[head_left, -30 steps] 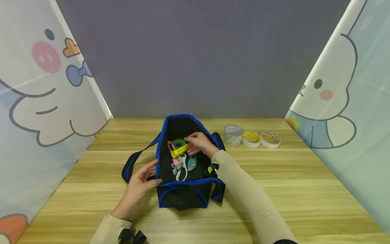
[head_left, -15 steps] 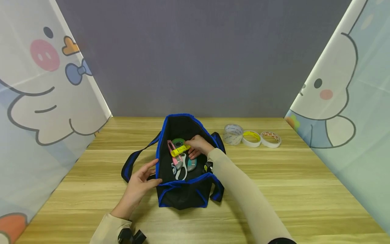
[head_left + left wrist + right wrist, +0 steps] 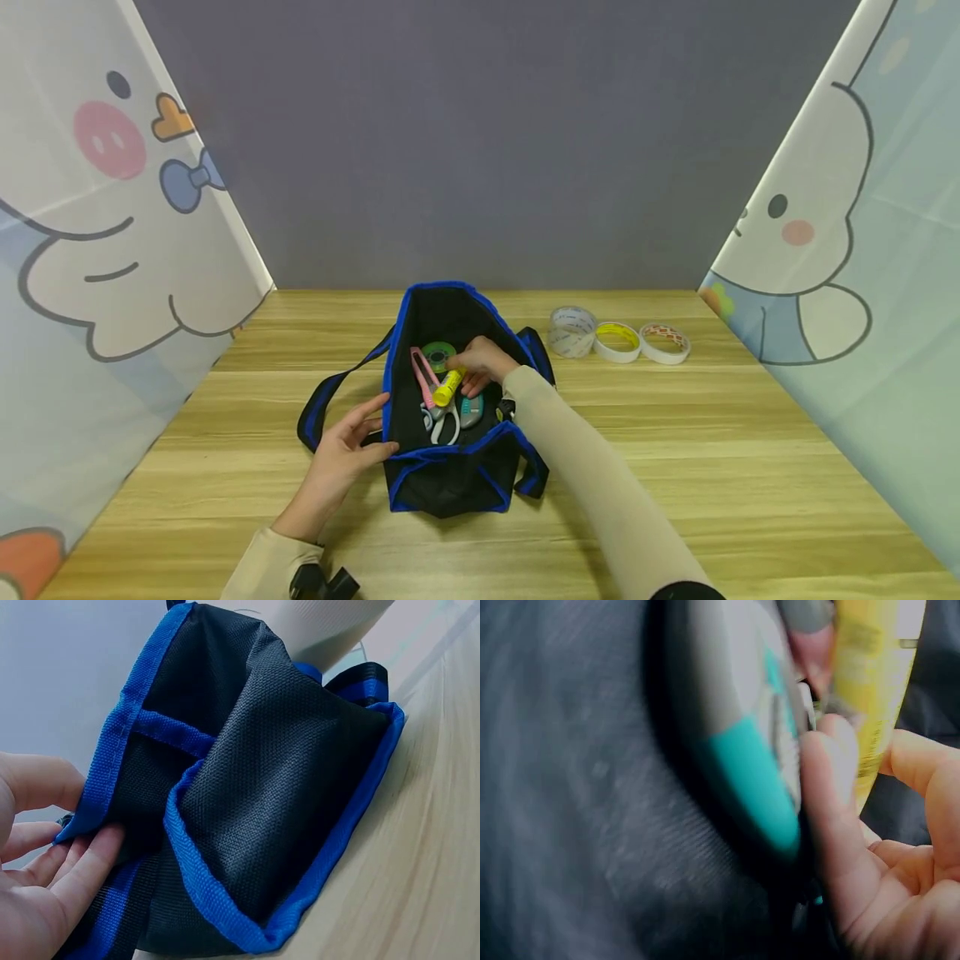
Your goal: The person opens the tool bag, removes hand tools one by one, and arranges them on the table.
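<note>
A black bag with blue trim [image 3: 447,492] stands on the table, its top gaping. My left hand [image 3: 347,446] pinches the rim at its near left corner; in the left wrist view, thumb and fingers [image 3: 101,851] lie on either side of the blue edge. Inside the bag, my right hand [image 3: 483,360] pinches a yellow glue stick [image 3: 447,388] between thumb and fingers. Beneath and around it lie a pink utility knife [image 3: 421,373], white-handled scissors [image 3: 446,429], a grey and teal utility knife [image 3: 472,410] and a green tape roll [image 3: 438,353].
Right of the bag sit a clear tape roll [image 3: 572,333], a white roll with a yellow core [image 3: 617,342] and another white roll [image 3: 665,344]. One bag strap [image 3: 318,408] loops out leftward. A grey panel [image 3: 480,150] closes off the table's back.
My right hand has moved slightly left and down inside the bag. The glue stick has swung from near level to a steeper slant. My left hand keeps its place on the rim.
</note>
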Action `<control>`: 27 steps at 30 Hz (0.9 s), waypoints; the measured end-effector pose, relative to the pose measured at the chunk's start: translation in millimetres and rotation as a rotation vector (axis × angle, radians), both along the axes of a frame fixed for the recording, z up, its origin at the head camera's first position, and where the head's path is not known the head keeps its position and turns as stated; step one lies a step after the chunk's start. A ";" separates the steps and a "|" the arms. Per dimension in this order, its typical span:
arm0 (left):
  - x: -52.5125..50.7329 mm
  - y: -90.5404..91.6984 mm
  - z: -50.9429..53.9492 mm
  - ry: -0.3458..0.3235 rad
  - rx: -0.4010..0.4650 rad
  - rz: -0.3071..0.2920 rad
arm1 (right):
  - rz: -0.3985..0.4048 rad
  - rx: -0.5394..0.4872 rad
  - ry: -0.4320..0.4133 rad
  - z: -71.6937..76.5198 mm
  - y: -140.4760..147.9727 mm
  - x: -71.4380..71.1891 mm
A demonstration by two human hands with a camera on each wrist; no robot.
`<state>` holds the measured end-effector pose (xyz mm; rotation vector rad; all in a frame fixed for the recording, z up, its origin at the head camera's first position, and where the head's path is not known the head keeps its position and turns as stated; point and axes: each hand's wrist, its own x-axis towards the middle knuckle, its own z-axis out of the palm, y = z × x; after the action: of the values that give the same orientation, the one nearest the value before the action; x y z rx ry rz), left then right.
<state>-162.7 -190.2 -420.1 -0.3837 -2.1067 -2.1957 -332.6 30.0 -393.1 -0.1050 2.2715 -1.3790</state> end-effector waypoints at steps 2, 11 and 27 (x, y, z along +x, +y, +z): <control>0.0 0.0 -0.2 0.001 0.000 0.001 | 0.011 -0.031 -0.006 -1.2 1.9 -0.9; -0.3 0.8 -0.2 0.003 -0.001 0.000 | 0.060 -0.107 -0.025 -0.5 8.6 -1.9; -0.1 -0.4 0.0 0.004 -0.004 0.013 | 0.116 -0.219 0.041 24.6 10.2 -1.5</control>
<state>-162.7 -190.6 -420.1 -0.3726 -2.1060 -2.1822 -334.1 40.2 -368.6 -0.3340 2.1038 -1.5715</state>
